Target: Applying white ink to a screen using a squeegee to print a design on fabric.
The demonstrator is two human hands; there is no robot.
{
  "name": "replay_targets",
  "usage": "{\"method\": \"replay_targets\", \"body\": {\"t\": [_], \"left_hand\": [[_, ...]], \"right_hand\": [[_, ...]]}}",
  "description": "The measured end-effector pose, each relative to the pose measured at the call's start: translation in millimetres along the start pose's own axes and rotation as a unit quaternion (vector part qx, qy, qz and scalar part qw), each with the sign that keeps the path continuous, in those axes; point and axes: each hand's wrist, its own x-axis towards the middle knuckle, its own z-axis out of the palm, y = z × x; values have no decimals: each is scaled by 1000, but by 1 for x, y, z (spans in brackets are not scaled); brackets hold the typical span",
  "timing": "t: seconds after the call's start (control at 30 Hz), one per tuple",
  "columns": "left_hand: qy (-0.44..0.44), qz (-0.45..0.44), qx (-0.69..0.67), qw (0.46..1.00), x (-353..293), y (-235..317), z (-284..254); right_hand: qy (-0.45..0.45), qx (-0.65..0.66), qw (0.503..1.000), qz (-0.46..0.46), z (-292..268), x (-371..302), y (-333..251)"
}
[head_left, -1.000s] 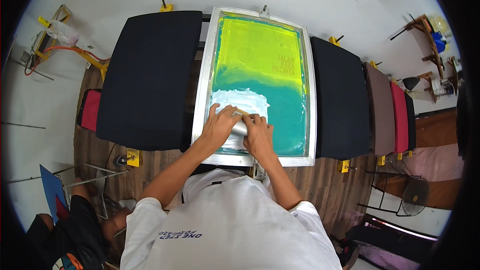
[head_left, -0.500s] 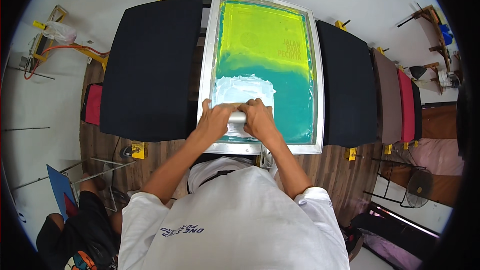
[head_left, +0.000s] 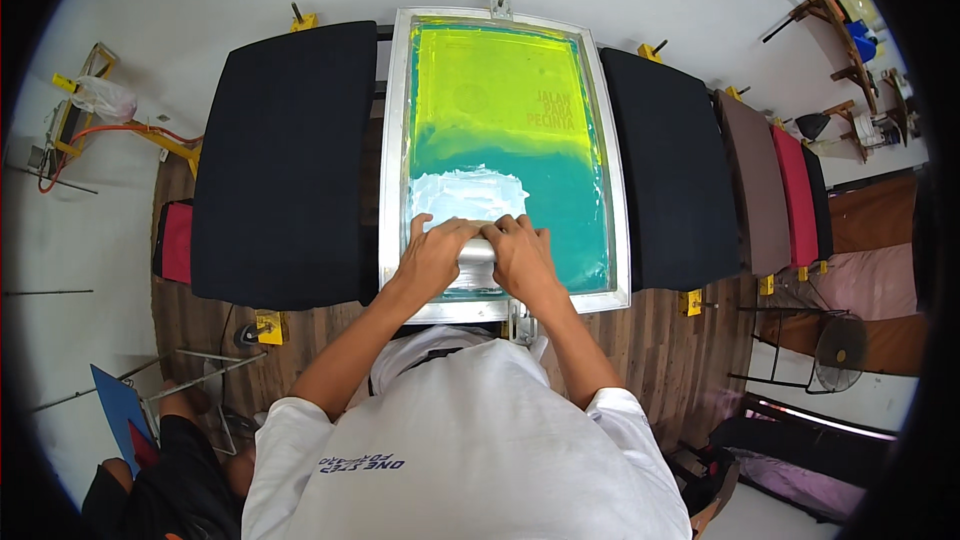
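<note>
Squeegee work inside a metal screen frame [head_left: 397, 130], viewed from beside the printer. The silver squeegee [head_left: 477, 250] lies within the near left part of the frame, just on the near side of a patch of white ink [head_left: 465, 197]; the teal [head_left: 570, 215] and yellow-green [head_left: 490, 65] mesh areas fill the rest. From where I stand, the step in hand appears to be spreading or pressing ink with a two-handed stroke; the next move would call for level, even pressure from both sides. Left hand [head_left: 434, 258]: curled over the squeegee's left end, its outermost finger crooked apart. Right hand [head_left: 522, 255]: closed over the right end, fingers bent. The two meet at mid-handle; their palms, and how the blade sits, cannot be made out. Dark boards [head_left: 285, 160] flank the frame.
</note>
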Motion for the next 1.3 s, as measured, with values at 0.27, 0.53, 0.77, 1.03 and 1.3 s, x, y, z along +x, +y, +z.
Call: {"method": "replay_targets", "body": {"t": [0.27,0.53,0.77,1.03,1.3], "left_hand": [[18,13,-22,1000,-42,-31,24],[23,-22,34,999,-47,-15,5],[47,7,152,987,-39,-10,8],[48,40,186,981,-21,-8,27],[-8,40,153,987,-25,9,37]], "right_hand": [[107,-176,978,-43,56,-19,-28],[50,-12,994,-96,34,-8,-19],[80,49,991,-92,45,-9,-10],[112,87,988,-58,53,-10,8],[93,62,994,-14,50,-31,17]]}}
